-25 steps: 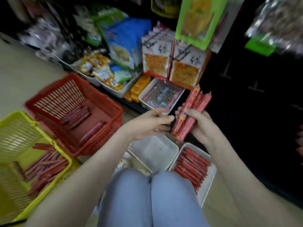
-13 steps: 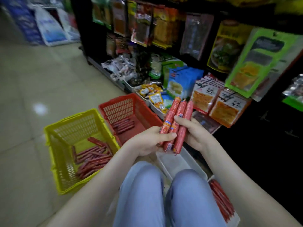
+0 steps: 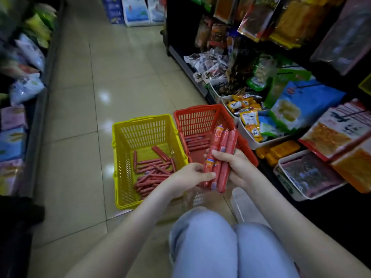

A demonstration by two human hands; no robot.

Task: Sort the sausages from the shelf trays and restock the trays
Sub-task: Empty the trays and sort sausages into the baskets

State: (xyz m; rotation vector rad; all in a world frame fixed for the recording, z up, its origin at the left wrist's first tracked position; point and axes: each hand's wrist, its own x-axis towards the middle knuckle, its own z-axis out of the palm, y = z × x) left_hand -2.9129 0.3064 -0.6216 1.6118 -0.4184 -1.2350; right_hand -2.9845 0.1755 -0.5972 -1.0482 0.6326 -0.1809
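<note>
My right hand [image 3: 239, 167] grips a bundle of three red sausages [image 3: 219, 149], held upright over the near edge of the red basket [image 3: 200, 119]. My left hand [image 3: 188, 177] pinches the lower end of the leftmost sausage in that bundle. A few sausages lie on the red basket's floor. The yellow basket [image 3: 140, 129] to its left holds several thinner red sausages [image 3: 154, 169]. A white tray [image 3: 244, 207] shows partly by my right knee.
Shelf trays of snack packets [image 3: 249, 115] and a tray of dark packets [image 3: 309, 175] line the right side. Hanging bags fill the shelf above. Tiled aisle floor [image 3: 86, 97] stretches ahead, with another shelf of bags on the left. My knees [image 3: 230, 247] are at the bottom.
My view has swung left from the shelf toward the aisle and baskets. The sausage bundle moved with my hands over the red basket, and my left hand took hold of its lower end.
</note>
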